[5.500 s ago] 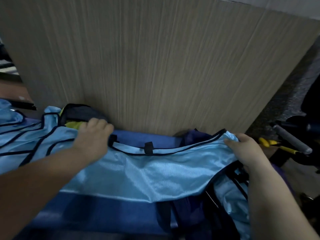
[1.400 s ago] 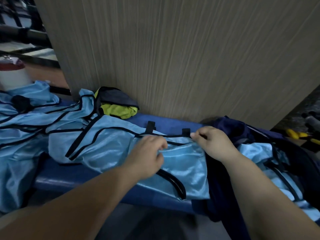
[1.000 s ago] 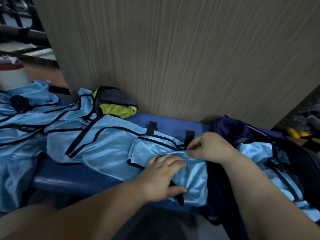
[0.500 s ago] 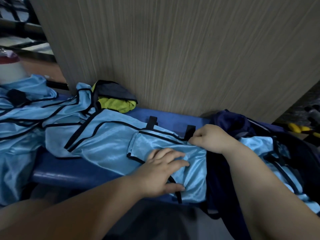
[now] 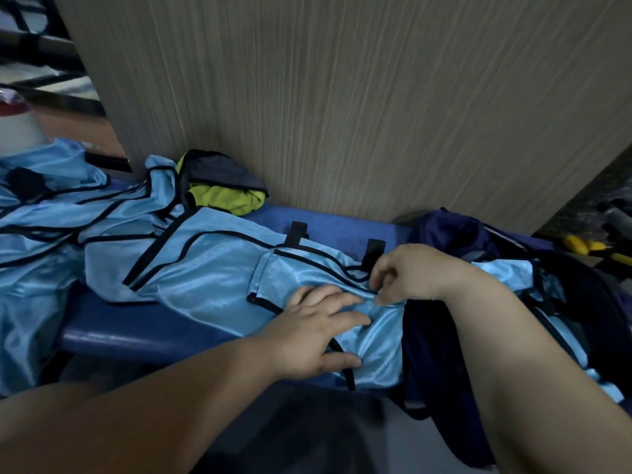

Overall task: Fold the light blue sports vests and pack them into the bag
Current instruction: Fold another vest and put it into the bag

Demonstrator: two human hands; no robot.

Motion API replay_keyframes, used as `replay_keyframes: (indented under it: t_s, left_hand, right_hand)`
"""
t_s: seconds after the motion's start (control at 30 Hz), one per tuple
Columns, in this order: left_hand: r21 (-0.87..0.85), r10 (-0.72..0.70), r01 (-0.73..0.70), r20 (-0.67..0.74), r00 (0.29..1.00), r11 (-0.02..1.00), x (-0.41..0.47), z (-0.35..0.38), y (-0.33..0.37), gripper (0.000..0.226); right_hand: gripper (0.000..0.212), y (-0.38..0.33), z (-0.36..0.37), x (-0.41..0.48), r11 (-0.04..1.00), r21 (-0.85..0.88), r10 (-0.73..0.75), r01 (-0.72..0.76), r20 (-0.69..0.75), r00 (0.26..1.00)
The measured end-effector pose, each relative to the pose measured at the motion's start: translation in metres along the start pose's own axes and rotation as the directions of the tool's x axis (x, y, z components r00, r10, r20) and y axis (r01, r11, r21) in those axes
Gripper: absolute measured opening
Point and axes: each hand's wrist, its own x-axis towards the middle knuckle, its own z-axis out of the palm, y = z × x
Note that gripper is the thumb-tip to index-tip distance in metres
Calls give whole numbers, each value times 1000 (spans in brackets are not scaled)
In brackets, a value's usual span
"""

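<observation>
A light blue sports vest with black trim (image 5: 219,268) lies across the blue bench (image 5: 143,323), its right end folded over into a smaller panel. My left hand (image 5: 307,333) presses flat on that folded panel with straight fingers. My right hand (image 5: 410,271) pinches the folded vest's upper right edge, just left of the dark navy bag (image 5: 441,336). The bag stands open at the bench's right end, and more light blue fabric (image 5: 506,271) shows inside it. A heap of other light blue vests (image 5: 44,213) lies at the left.
A tall wood-grain panel (image 5: 342,97) rises right behind the bench. A dark pouch with yellow-green cloth (image 5: 225,186) sits against it. Yellow-handled tools (image 5: 595,249) lie on the floor at the far right. A white container (image 5: 17,128) stands at the far left.
The vest's left part was folded over to the right. My left hand went from gripping the fabric to pressing flat on the fold, while my right hand kept pinching the upper edge.
</observation>
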Motion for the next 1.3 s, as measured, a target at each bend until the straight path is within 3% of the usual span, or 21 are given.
replay_keyframes:
  t_s: [0.07, 0.17, 0.37, 0.53, 0.63, 0.77, 0.83, 0.9, 0.97, 1.03, 1.07, 1.13, 1.23, 1.27, 1.3]
  left_hand:
    - [2, 12, -12, 5, 1000, 1000, 0, -1, -1, 60]
    - [20, 28, -29, 40, 999, 999, 1, -1, -1, 61]
    - [-10, 18, -17, 128, 992, 1000, 1, -1, -2, 63]
    - [-36, 26, -21, 151, 988, 999, 2, -2, -3, 64]
    - [-47, 25, -15, 208, 978, 999, 3, -4, -2, 66]
    - [-29, 17, -11, 224, 975, 1000, 1, -10, 0, 67]
    - [-46, -11, 15, 86, 996, 999, -1, -15, -1, 62]
    - [-66, -76, 72, -59, 995, 995, 1, -21, -4, 59]
    - [-49, -154, 150, -97, 983, 988, 3, -23, -10, 66]
    - [12, -236, 236, 0, 972, 972, 5, -21, -19, 70]
    - [46, -272, 270, 73, 959, 962, 5, -20, -22, 71]
    - [70, -319, 311, 184, 930, 948, 6, -20, -26, 78]
    - [72, -329, 321, 241, 913, 944, 6, -24, -32, 89]
    - [82, -332, 322, 255, 908, 943, 5, -25, -33, 91]
    - [94, -338, 325, 265, 903, 941, 5, -26, -34, 93]
  right_hand:
    - [11, -2, -2, 1, 992, -123, 26, -27, -14, 1000]
    - [12, -3, -3, 1, 991, -126, 35, -35, -3, 999]
    - [24, 6, -10, -2, 980, 192, -32, 49, -89, 996]
    - [23, 15, -6, 2, 943, 328, 8, 55, -190, 982]
    - [20, 17, 3, 11, 899, 423, 55, 112, -365, 930]
    - [11, 25, 5, 17, 951, 308, 191, 4, -600, 777]
    - [12, 25, 0, 12, 942, 334, 211, -30, -520, 827]
    - [29, 22, -2, 6, 937, 332, 226, -108, -342, 912]
    - [27, 19, 2, 3, 959, 241, 206, -148, -241, 948]
    - [23, 17, 5, 3, 963, 243, 177, -115, -251, 952]
    - [29, 19, 6, 4, 941, 328, 185, -87, -280, 942]
    - [35, 22, 6, 2, 815, 579, 220, -3, -305, 927]
    - [36, 26, 5, -5, 581, 805, 111, 118, -222, 969]
    - [37, 26, 5, -5, 573, 812, 91, 111, -197, 976]
    - [36, 27, 6, -4, 638, 765, 110, 85, -200, 974]
